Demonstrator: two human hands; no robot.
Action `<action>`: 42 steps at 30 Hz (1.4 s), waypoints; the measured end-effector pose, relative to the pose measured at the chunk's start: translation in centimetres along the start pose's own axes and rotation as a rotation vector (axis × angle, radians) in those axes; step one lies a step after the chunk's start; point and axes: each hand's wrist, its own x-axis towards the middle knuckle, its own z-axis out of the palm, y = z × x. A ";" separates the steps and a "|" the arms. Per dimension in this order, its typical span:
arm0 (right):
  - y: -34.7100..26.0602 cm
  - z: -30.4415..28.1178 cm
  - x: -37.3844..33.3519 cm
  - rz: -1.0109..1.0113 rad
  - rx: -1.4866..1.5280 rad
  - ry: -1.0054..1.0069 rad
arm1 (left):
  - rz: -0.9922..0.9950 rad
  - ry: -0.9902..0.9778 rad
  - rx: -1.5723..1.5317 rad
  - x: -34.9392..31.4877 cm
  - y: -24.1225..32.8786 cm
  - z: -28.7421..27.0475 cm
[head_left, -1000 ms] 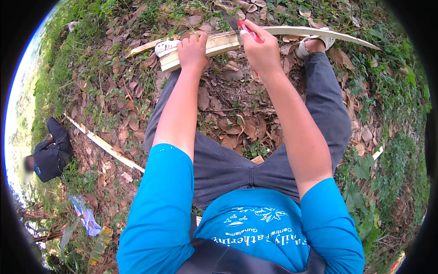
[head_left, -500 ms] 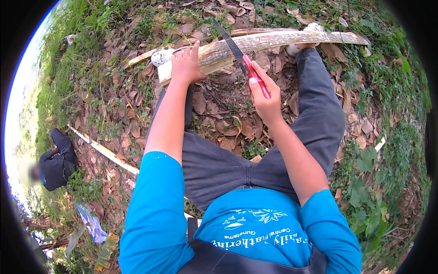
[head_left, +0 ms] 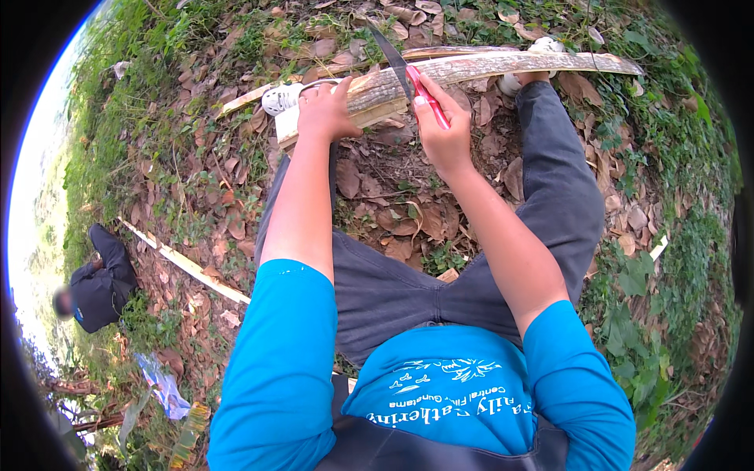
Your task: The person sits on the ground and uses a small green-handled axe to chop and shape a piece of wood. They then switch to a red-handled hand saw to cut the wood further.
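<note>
A long curved wooden plank [head_left: 503, 67] with rough, bark-like grey-brown skin and pale cut edges lies across in front of me, between my feet. My left hand [head_left: 322, 114] grips its left end, fingers over the top and thumb along the near side. In my right hand [head_left: 445, 135] is a hand saw [head_left: 397, 66] with a red handle, the fingers wrapped round it. The saw's dark blade lies slantwise across the plank, right of my left hand, its tip pointing away from me.
My white clogs [head_left: 280, 100] touch the plank area on both sides. Another thin wood strip [head_left: 184, 261] lies on the left among dry leaves. A person in dark clothes [head_left: 102, 282] sits at far left, above a plastic bag [head_left: 162, 386]. Green plants [head_left: 636, 314] grow at right.
My right hand and the saw have shifted slightly left and away from me along the blade's line. My left hand stays on the plank's end.
</note>
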 end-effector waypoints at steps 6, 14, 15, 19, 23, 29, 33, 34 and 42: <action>1.4 0.0 -0.2 -0.050 -0.019 0.001 | -0.005 -0.034 0.005 -0.1 0.4 -0.7; -0.5 -0.3 -3.2 -0.158 -0.208 -0.026 | -0.009 -0.031 -0.005 -0.2 0.4 -0.7; -1.1 -0.7 -4.5 -0.124 -0.218 -0.036 | -0.011 -0.032 -0.005 -0.2 0.3 -0.6; -4.2 -3.1 -10.6 -0.103 -0.354 -0.079 | -0.003 -0.032 0.004 0.0 0.1 -0.4; -5.9 -5.4 -12.9 -0.027 -0.351 -0.117 | -0.011 -0.020 -0.012 -0.3 0.2 -0.3; -3.1 -2.6 -6.6 -0.045 -0.218 -0.066 | -0.032 -0.021 -0.004 -0.9 0.7 -0.9; 0.5 0.8 0.0 -0.169 -0.241 -0.025 | -0.020 0.007 -0.007 -0.6 0.5 -0.4; 1.0 1.2 1.7 -0.144 -0.233 -0.017 | -0.014 0.006 -0.010 -0.5 0.6 -0.4; 0.7 0.5 1.2 -0.138 -0.222 -0.051 | -0.004 -0.009 -0.018 -0.7 0.6 -0.9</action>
